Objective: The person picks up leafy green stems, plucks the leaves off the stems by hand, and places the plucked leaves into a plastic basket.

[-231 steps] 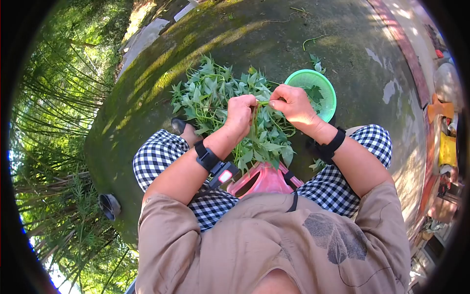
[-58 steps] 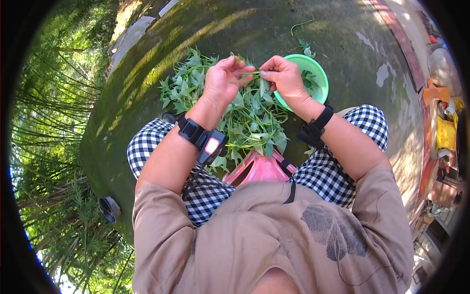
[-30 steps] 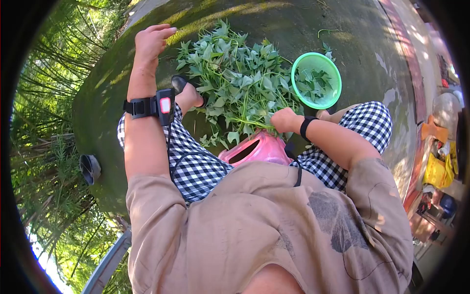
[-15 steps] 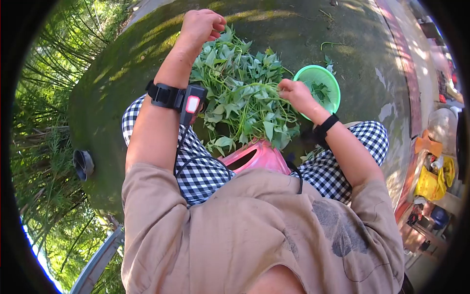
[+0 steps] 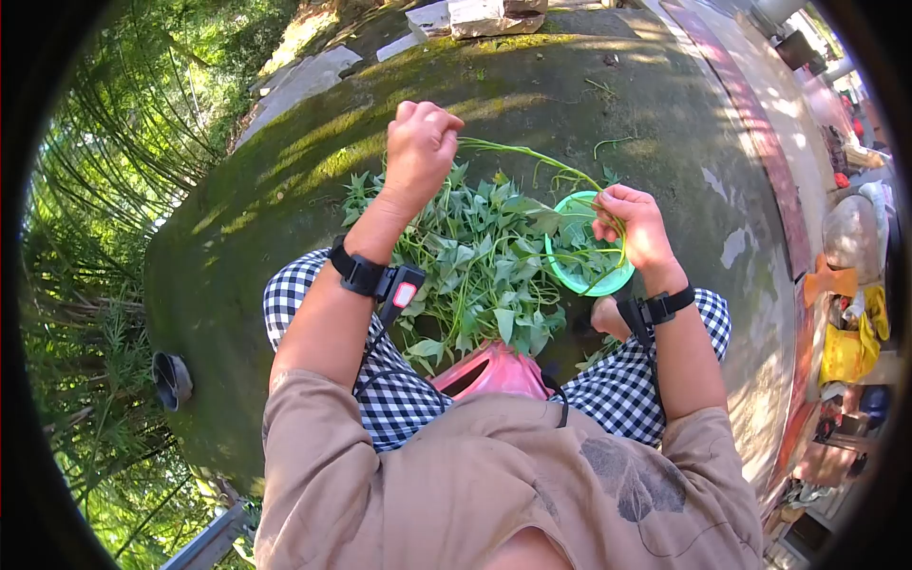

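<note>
Green stem (image 5: pixel 527 152) runs between both hands, past the far side of the pile (image 5: pixel 484 237), which lies well in from the slab's (image 5: pixel 665 128) left edge. Left hand (image 5: pixel 423 144): fingers curled closed, apparently on one end; right hand (image 5: pixel 630 223): fingertips pinched on it, by the basin's (image 5: pixel 615 281) right rim. Judged step: single-stem handling; the next move calls for a steady pinch, clear of the rim.
</note>
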`<act>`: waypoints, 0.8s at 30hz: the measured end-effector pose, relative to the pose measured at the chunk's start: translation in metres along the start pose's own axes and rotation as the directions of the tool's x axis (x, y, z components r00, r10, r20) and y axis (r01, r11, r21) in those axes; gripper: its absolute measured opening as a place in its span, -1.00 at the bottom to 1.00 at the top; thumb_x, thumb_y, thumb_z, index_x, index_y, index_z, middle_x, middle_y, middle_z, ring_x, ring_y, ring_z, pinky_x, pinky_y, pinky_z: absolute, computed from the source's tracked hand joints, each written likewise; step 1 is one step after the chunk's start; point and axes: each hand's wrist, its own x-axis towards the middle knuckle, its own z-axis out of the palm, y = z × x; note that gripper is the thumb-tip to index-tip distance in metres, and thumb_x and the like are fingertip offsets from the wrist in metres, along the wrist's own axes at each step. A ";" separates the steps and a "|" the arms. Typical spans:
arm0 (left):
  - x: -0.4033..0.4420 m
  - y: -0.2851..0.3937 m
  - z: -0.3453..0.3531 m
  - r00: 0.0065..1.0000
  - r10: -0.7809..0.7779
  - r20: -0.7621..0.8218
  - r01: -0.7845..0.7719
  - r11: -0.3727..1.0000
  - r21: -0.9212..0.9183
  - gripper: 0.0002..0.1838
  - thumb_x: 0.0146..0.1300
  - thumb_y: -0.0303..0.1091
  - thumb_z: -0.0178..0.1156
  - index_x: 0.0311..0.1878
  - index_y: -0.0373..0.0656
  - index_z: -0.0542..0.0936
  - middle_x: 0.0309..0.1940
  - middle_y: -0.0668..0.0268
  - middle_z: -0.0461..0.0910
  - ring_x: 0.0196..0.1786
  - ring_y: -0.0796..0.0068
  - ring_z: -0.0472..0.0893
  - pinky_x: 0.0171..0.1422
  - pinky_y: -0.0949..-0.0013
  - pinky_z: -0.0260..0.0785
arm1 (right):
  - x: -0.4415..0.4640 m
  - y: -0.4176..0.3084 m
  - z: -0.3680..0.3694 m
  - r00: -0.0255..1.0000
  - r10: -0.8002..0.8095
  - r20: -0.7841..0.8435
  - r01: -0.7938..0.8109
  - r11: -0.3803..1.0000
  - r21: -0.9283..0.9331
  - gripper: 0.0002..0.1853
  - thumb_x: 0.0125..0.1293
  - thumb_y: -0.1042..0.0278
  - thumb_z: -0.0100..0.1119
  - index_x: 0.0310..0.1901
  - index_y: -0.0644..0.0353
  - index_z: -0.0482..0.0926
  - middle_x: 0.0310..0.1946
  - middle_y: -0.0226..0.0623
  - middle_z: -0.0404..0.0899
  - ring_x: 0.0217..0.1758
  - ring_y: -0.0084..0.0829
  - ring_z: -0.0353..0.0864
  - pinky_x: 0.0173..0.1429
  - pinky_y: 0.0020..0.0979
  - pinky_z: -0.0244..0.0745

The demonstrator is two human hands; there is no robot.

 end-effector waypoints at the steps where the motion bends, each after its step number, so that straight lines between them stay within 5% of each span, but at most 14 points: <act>1: -0.003 0.003 0.007 0.997 0.047 0.059 -0.046 0.999 -0.025 -0.92 0.10 -0.45 0.21 -0.35 -0.10 0.68 -0.33 0.31 0.60 -0.10 0.22 0.50 0.00 0.18 0.36 | 0.001 0.001 0.000 1.000 -0.006 0.013 0.006 1.000 -0.003 -0.81 0.36 0.32 0.13 -0.30 0.28 0.59 -0.57 -0.43 0.51 -0.58 -0.54 0.53 -0.52 -0.58 0.30; 5: -0.021 0.005 0.032 0.911 0.025 0.413 -0.009 0.999 -0.040 -0.83 0.23 -0.45 0.15 -0.17 -0.23 0.67 -0.25 0.19 0.64 -0.13 0.20 0.58 -0.04 0.22 0.42 | 0.006 0.005 -0.010 0.999 -0.006 0.033 0.006 1.000 -0.018 -0.81 0.36 0.31 0.14 -0.31 0.27 0.59 -0.57 -0.43 0.51 -0.58 -0.55 0.52 -0.52 -0.58 0.29; 8: -0.034 0.001 0.049 0.810 -0.133 0.571 0.346 0.895 -0.282 -0.80 0.29 -0.42 0.12 -0.13 -0.27 0.65 -0.29 0.16 0.63 -0.22 0.20 0.61 -0.13 0.26 0.44 | 0.009 0.008 -0.020 0.999 -0.017 0.036 0.019 0.999 -0.045 -0.80 0.36 0.31 0.14 -0.32 0.27 0.59 -0.58 -0.44 0.50 -0.58 -0.56 0.52 -0.52 -0.58 0.27; 11: -0.042 0.002 0.059 0.743 -0.192 0.641 0.462 0.840 -0.284 -0.78 0.31 -0.39 0.10 -0.11 -0.31 0.64 -0.31 0.13 0.62 -0.28 0.16 0.62 -0.17 0.27 0.45 | 0.009 0.006 -0.025 0.998 -0.056 0.029 0.059 0.991 -0.121 -0.79 0.33 0.29 0.15 -0.35 0.26 0.60 -0.60 -0.48 0.48 -0.58 -0.60 0.49 -0.51 -0.59 0.23; 14: -0.048 0.007 0.066 0.793 -0.005 0.609 0.180 0.957 -0.227 -0.79 0.25 -0.35 0.10 -0.23 -0.30 0.62 -0.29 0.02 0.60 -0.23 -0.04 0.61 -0.10 0.05 0.46 | 0.008 0.006 -0.031 0.996 -0.077 -0.035 0.067 0.970 -0.234 -0.79 0.27 0.27 0.18 -0.39 0.25 0.60 -0.62 -0.42 0.49 -0.56 -0.56 0.49 -0.47 -0.52 0.28; 18: -0.060 0.015 0.081 0.778 0.016 0.628 -0.018 1.000 -0.004 -0.81 0.22 -0.37 0.05 -0.41 -0.26 0.56 -0.34 0.07 0.59 -0.29 -0.07 0.60 -0.18 -0.02 0.45 | 0.006 0.012 -0.037 0.932 -0.361 -0.046 0.224 0.668 -0.709 -0.78 0.16 0.25 0.22 -0.36 0.27 0.61 -0.47 -0.12 0.57 -0.43 -0.21 0.58 -0.30 -0.28 0.41; 21: -0.062 0.019 0.090 0.857 -0.174 0.486 0.160 0.985 0.071 -0.84 0.16 -0.39 0.06 -0.49 -0.20 0.54 -0.45 0.13 0.58 -0.34 -0.03 0.60 -0.27 -0.01 0.42 | 0.001 0.015 -0.035 0.881 -0.473 0.019 0.320 0.565 -0.760 -0.78 0.16 0.24 0.23 -0.37 0.26 0.62 -0.45 -0.13 0.60 -0.38 -0.12 0.58 -0.28 -0.24 0.42; 22: -0.059 0.006 0.092 0.904 0.195 0.382 -0.222 0.975 0.027 -0.82 0.10 -0.39 0.08 -0.57 -0.20 0.50 -0.57 0.16 0.56 -0.45 0.09 0.58 -0.40 0.10 0.37 | 0.000 0.016 -0.032 0.872 -0.489 0.032 0.336 0.549 -0.766 -0.78 0.16 0.24 0.23 -0.37 0.25 0.62 -0.45 -0.14 0.60 -0.37 -0.11 0.58 -0.28 -0.22 0.43; 24: -0.058 -0.005 0.102 0.930 -0.056 0.364 0.110 0.986 -0.127 -0.84 0.06 -0.42 0.08 -0.58 -0.22 0.50 -0.62 0.16 0.54 -0.53 0.22 0.52 -0.45 0.21 0.31 | -0.003 0.018 -0.027 0.853 -0.520 0.050 0.359 0.514 -0.779 -0.78 0.16 0.24 0.24 -0.38 0.24 0.62 -0.45 -0.14 0.59 -0.35 -0.10 0.59 -0.26 -0.19 0.43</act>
